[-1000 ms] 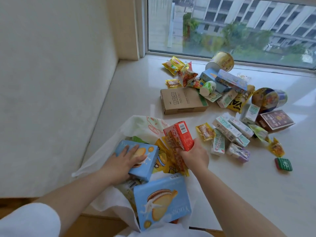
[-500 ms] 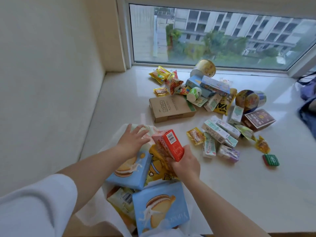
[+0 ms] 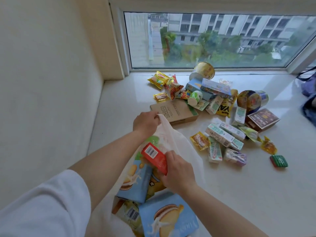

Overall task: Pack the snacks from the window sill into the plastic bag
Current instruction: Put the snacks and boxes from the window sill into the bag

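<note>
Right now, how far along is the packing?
Early stage. Already in the plastic bag: two blue cookie boxes and some yellow packets. In hand: the right hand pushes a red box in while the left hand holds the bag's edge up. Left: most snacks, including the brown carton and noodle cups, lie on the sill.

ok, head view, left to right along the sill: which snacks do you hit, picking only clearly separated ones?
Yellow crinkly snack packet → flat brown cardboard box → tipped gold foil-lidded cup → dark maroon square box → small green-and-red wrapped square.
</note>
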Available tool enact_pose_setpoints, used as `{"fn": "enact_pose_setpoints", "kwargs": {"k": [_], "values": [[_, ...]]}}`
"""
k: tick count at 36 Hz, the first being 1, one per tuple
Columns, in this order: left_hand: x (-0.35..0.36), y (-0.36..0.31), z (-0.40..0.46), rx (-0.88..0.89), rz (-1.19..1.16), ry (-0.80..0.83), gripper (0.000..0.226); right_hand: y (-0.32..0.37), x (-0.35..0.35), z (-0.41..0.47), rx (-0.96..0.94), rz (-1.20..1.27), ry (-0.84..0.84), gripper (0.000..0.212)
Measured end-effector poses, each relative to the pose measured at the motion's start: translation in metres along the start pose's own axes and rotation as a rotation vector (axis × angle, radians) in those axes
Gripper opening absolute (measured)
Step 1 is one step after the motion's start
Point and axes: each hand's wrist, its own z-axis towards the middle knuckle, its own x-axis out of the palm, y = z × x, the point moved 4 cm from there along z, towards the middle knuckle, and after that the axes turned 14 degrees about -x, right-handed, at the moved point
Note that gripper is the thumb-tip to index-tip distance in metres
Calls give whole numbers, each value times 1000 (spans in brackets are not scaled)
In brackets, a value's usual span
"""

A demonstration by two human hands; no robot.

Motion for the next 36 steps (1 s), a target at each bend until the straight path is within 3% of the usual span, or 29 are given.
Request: {"fn": "enact_pose_setpoints", "kwargs": {"k": [4,9,13,16,18,21,24,29,31,33,36], "values": [[-10,10,2,-21,-109,-81,21,-34,3,10,301,-1,247,43],[-14,15,-3,39,-34,-143,20,-86,-5,5,529,-166,338,47],[-12,12,-3,-16,-94,-139,22,-93,-11,20,598,-169,306,48],[-7,10,-4,-81,-114,-77,26,-84,-2,28,657,43,203,56],[0,8,-7,-82,-90,-19,27,-73,15,29,629,276,170,63],[11,12,-10,-84,-48,34,26,-68,42,21,490,404,360,61],[17,20,-15,-101,-18,28,26,-92,45,2,314,104,593,51],[20,24,-27,-92,27,-31,29,-135,22,-47,265,-314,919,47],[19,21,-34,-42,31,-64,30,-142,18,-63,230,-374,989,45],[21,16,-48,139,69,-144,37,-144,18,-76,291,-302,960,42],[35,11,-82,473,154,-233,50,-137,26,-86,573,23,795,41]]}}
